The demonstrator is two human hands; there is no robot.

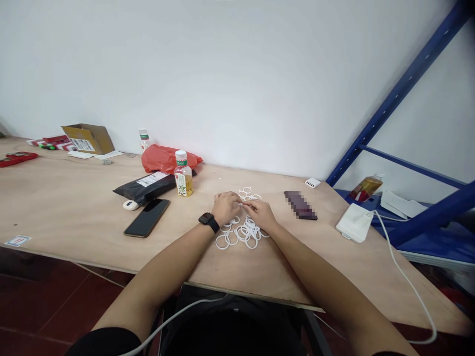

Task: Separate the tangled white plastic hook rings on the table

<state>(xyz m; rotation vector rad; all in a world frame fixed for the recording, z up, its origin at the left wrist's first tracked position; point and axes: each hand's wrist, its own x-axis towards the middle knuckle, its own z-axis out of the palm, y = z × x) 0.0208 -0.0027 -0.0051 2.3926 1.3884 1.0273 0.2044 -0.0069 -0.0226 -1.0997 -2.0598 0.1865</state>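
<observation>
The worktop [81, 212] is tan, the rings [253, 230] on it white, the bag [159, 157] by its back edge red.

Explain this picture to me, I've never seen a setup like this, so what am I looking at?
There's no machine here, just a person's two bare hands. The single picture comes from a camera worn on that person's head, looking forward and down. On the wooden table lie many white rings. The left hand, with a black watch at its wrist, meets the right hand among them. Their fingertips seem to pinch something white, too small to make out. Off to the left are a phone, a black parcel and a bottle.
</observation>
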